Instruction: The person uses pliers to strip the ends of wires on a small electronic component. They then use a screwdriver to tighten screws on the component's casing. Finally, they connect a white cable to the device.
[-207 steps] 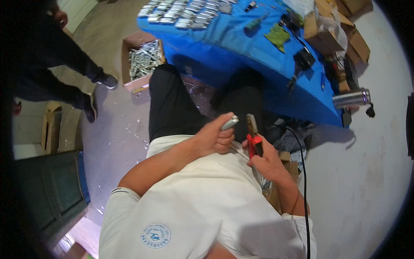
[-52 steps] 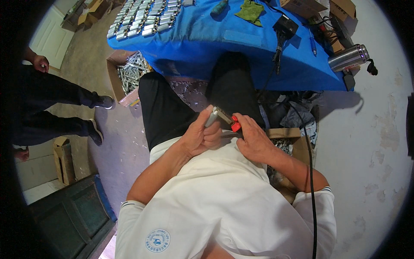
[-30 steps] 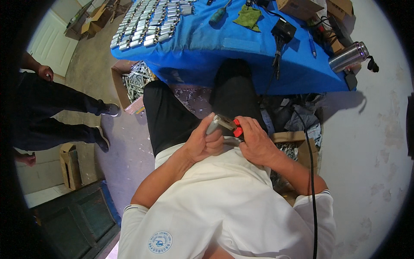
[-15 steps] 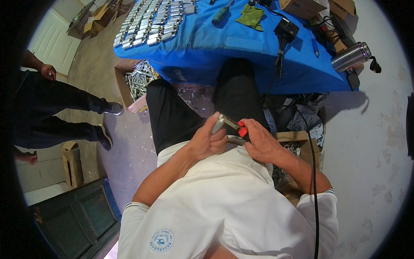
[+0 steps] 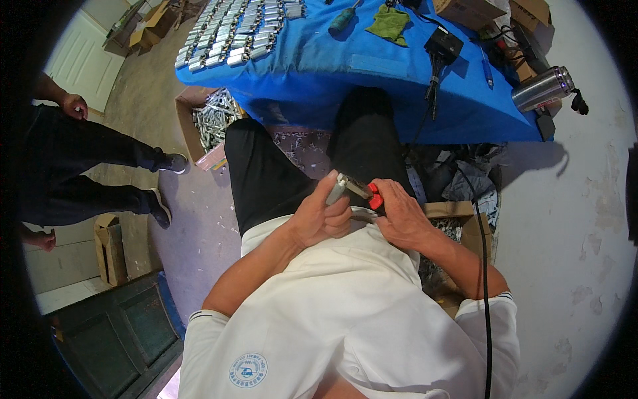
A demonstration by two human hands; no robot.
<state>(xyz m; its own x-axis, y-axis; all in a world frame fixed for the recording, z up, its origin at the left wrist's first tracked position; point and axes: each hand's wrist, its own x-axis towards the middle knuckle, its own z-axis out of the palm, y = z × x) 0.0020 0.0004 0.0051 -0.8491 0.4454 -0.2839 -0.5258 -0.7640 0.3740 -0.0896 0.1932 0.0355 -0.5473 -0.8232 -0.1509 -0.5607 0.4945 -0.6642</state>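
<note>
Just above my lap, my left hand (image 5: 324, 211) is closed around a small silver-grey case (image 5: 336, 191), its thumb laid along the side. The light-coloured upper end of this case sticks out of the fist. From the right, my right hand (image 5: 403, 216) grips red-handled pliers (image 5: 376, 197). Their metal jaws (image 5: 356, 187) reach the upper end of the case; whether they bite on a part there is too small to tell.
A blue-covered table (image 5: 312, 60) ahead bears rows of silver cases (image 5: 232, 36), a screwdriver (image 5: 342, 22), a green cloth (image 5: 389, 25), a black adapter (image 5: 442, 45) and a steel bottle (image 5: 541, 90). A box of metal parts (image 5: 193, 126) stands below. At left stands another person (image 5: 80, 146). A black cable (image 5: 485, 286) hangs at my right.
My hands stay together in nearly the same place. The pliers and the case have shifted very slightly; both grips are unchanged.
</note>
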